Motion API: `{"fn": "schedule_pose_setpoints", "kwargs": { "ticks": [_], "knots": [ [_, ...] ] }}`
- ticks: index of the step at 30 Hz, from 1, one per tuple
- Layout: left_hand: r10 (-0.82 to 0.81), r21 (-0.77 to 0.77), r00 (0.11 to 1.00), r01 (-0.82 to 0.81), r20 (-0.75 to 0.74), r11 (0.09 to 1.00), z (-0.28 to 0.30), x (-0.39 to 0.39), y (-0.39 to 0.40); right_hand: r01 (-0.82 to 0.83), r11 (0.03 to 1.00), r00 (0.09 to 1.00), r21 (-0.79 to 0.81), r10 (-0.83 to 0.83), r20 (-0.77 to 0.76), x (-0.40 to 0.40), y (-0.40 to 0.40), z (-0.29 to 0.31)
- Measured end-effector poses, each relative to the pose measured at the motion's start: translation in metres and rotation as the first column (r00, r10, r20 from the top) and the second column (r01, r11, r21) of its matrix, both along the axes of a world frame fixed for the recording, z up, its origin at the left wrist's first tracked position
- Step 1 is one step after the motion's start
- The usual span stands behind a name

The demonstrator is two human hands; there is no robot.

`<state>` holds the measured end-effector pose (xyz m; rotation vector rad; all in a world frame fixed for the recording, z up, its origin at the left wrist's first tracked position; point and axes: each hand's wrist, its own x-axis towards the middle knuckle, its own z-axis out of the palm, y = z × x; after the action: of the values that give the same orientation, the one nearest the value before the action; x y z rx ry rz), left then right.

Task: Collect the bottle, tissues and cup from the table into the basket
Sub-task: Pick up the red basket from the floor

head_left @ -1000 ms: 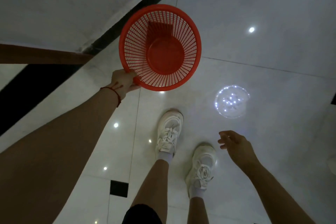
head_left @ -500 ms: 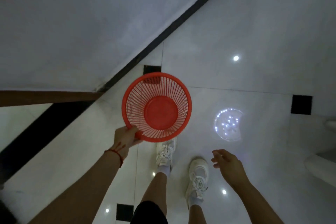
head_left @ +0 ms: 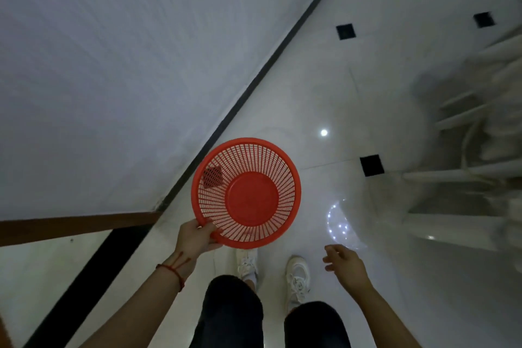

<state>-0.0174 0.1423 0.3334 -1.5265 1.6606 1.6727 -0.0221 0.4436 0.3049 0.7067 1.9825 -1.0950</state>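
Observation:
A round red plastic basket (head_left: 245,192) with a slotted wall hangs in front of me over the floor, nothing inside it. My left hand (head_left: 196,237) grips its near rim at the lower left; a red string sits on that wrist. My right hand (head_left: 346,263) is low on the right, fingers loosely spread, holding nothing. No bottle, tissues, cup or table shows in this view.
Glossy white floor tiles (head_left: 310,93) with small black insets reflect ceiling lights. A white wall (head_left: 113,65) with a black skirting runs diagonally on the left, a brown wooden edge (head_left: 76,224) below it. Blurred white furniture legs (head_left: 466,150) stand at the right. My white shoes show below.
The view has swung up and to the right, bringing white furniture in at the right. The basket sits lower in the frame, still in my left hand. My right hand stays empty.

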Motion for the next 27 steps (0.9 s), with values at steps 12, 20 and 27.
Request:
{"fn": "schedule_pose_setpoints", "kwargs": {
  "ticks": [12, 20, 27],
  "knots": [
    [-0.299, 0.13, 0.952, 0.306, -0.068, 0.943, 0.098, 0.004, 0.084, 0.407, 0.913, 0.913, 0.022, -0.405, -0.055, 0.089, 0.069, 0.115],
    [-0.554, 0.178, 0.833, 0.547, -0.017, 0.818, 0.116, -0.014, 0.147, 0.79, 0.612, 0.608, -0.046, -0.79, -0.077, 0.164, 0.108, 0.147],
    [-0.666, 0.166, 0.739, 0.673, -0.105, 0.721, 0.14, -0.037, 0.224, 0.893, 0.431, 0.412, -0.125, -0.898, -0.155, 0.183, 0.159, 0.162]
  ]
}}
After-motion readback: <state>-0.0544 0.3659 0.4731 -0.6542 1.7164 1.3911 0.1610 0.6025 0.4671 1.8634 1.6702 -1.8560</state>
